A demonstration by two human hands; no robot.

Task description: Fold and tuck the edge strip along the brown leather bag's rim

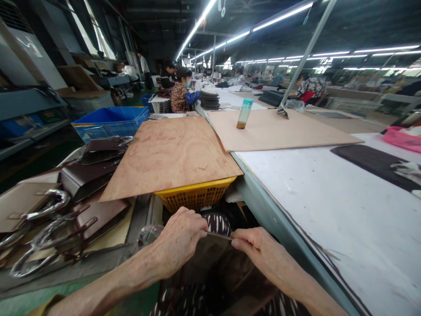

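Note:
A dark brown leather bag (226, 267) lies over the lap, its thin upper edge stretched between my two hands. My left hand (184, 230) pinches that edge on the left, fingers curled over it. On the right, my right hand (251, 241) grips the same edge between thumb and fingers. Much of the bag's lower part is in shadow. Patterned black-and-white cloth (219, 224) shows just beyond the edge. Clear plastic-wrapped material (149, 235) sits beside my left wrist.
Brown handbags (90, 180) with plastic-wrapped handles are piled at left. A plywood board (177, 153) covers a yellow basket (194, 193). The white-topped table (329, 197) stands at right, with a bottle (244, 115) on cardboard. A blue bin (112, 118) and co-workers (179, 94) are farther back.

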